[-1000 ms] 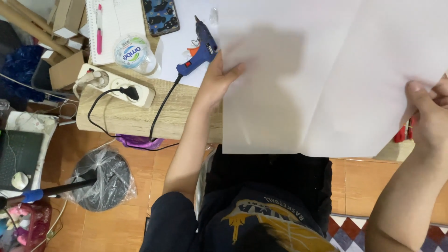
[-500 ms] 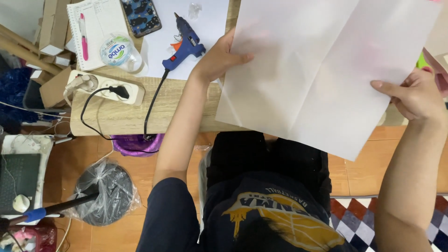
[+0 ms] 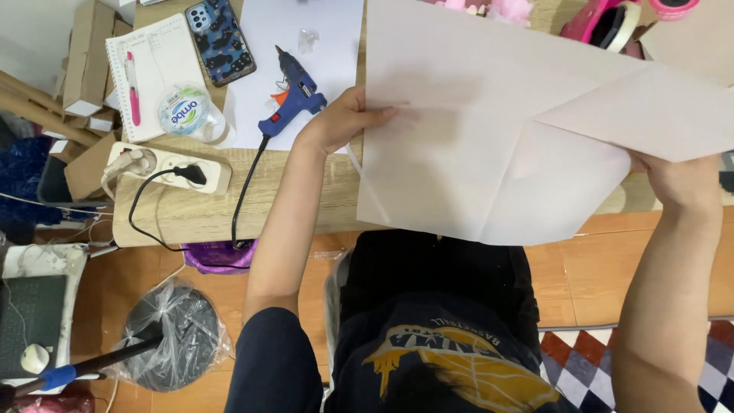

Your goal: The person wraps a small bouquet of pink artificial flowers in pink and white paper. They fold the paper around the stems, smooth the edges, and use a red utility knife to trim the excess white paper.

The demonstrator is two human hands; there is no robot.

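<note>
A large sheet of thin pale paper [image 3: 489,145] is held up over the wooden table [image 3: 191,218], with its right part folded over into a triangular flap [image 3: 650,115]. My left hand [image 3: 344,118] pinches the sheet's left edge, fingers partly behind the paper. On the other side, my right hand [image 3: 677,180] grips the sheet under the folded flap and is mostly hidden by it. Just left of my left hand, a blue hot glue gun [image 3: 294,95] lies on a white sheet [image 3: 306,46].
A power strip [image 3: 164,167] with a black plug sits at the table's left. Behind it are a roll of clear tape [image 3: 183,111], a notepad with a pink pen [image 3: 131,88] and a phone [image 3: 218,38]. Pink items [image 3: 604,23] lie at the back right. A plastic-wrapped fan base [image 3: 172,333] stands on the floor.
The paper's right part has been folded over towards the left into a flap. Both hands shifted with the sheet, and the view moved closer over the table.
</note>
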